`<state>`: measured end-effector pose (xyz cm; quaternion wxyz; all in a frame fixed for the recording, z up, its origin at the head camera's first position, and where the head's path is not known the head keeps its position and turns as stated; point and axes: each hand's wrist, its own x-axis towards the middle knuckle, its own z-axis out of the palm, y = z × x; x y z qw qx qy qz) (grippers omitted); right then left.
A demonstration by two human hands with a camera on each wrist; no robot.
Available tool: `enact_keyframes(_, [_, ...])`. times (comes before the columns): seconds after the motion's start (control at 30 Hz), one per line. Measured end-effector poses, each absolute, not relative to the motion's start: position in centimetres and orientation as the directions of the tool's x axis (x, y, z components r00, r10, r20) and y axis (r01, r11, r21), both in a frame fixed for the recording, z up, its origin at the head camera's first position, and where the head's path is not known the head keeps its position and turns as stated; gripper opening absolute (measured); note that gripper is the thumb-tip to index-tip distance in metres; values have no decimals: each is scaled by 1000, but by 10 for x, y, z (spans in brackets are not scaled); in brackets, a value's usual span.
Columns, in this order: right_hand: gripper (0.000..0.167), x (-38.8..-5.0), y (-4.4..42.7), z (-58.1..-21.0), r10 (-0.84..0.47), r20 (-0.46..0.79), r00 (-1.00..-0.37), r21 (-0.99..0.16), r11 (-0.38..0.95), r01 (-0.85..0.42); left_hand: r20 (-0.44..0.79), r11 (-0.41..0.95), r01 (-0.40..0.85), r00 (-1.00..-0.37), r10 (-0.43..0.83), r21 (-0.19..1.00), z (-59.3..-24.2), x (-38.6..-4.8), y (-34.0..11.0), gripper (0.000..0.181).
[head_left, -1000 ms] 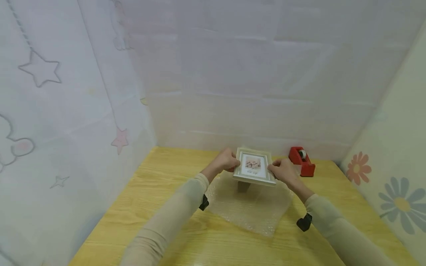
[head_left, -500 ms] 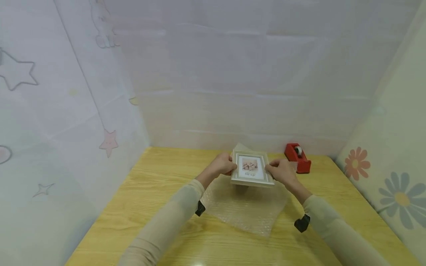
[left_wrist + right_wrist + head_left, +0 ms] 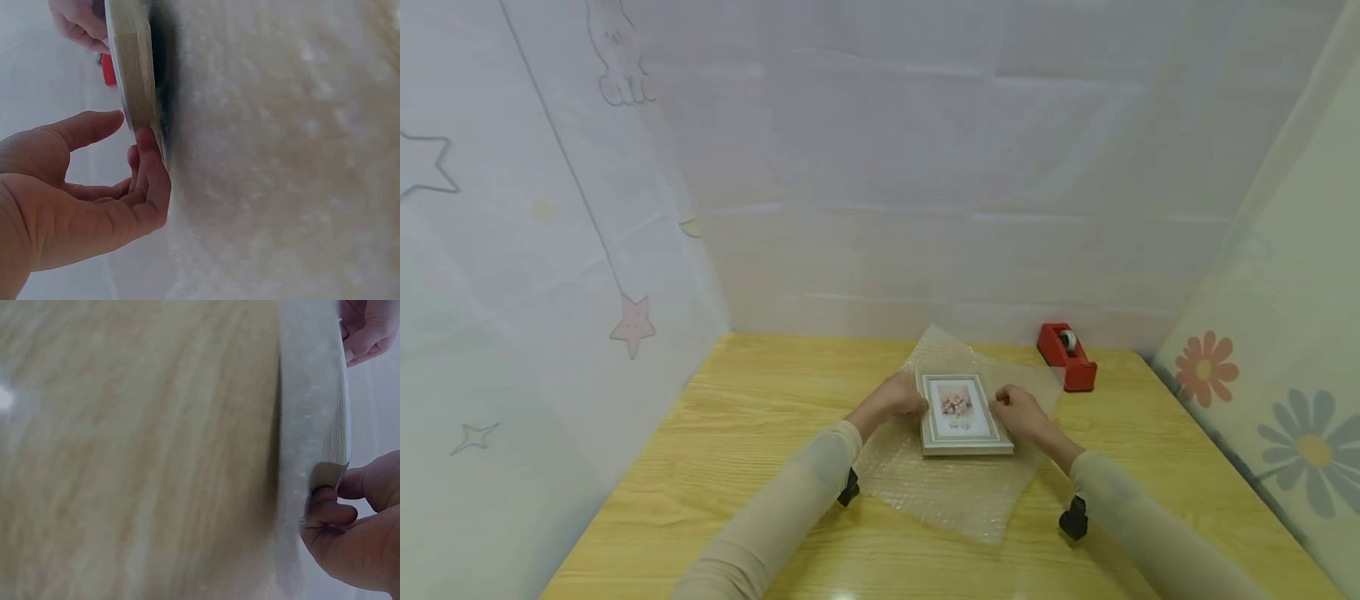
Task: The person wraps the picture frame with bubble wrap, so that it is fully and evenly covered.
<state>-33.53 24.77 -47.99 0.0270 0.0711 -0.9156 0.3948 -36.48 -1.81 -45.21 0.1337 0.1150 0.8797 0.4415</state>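
A pale silvery picture frame [image 3: 958,417] lies face up over a sheet of clear bubble wrap [image 3: 951,497], its flower print showing. My left hand [image 3: 901,395] holds the frame's left edge. In the left wrist view its thumb is at the front rim and the fingertips [image 3: 150,140] are against the side, with a dark gap under part of the frame [image 3: 136,75]. The right edge is pinched by my right hand [image 3: 1019,411], its fingers [image 3: 328,509] low at a corner beside the wrap. Whether the frame's whole underside touches the wrap, I cannot tell.
A red tape dispenser [image 3: 1067,360] with a roll in it stands at the back right, close to the wrap's right corner. The wood-grain table [image 3: 760,417] meets printed cloth walls at the back and sides. Black wrist cameras [image 3: 1073,518] hang below both sleeves.
Both hands have lowered the picture frame toward the bubble wrap, bringing it nearer to me. The wrap's far corner now shows behind it. The tape dispenser stays in place.
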Motion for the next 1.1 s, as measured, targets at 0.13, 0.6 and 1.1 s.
enact_keyframes(0.13, [17,-335,247,-489,-114,105,-988,-730,665,-155,-196,549,16,-925,324,835,-464,-368,-20,39])
enact_keyframes(0.6, [22,-343,253,-512,-166,212,-963,-708,654,-268,-137,479,109,-882,450,871,-472,-379,-25,38])
enact_keyframes(1.1, [18,-332,260,-508,-169,177,-970,-716,654,-245,-128,297,100,-742,659,950,-484,-395,-32,57])
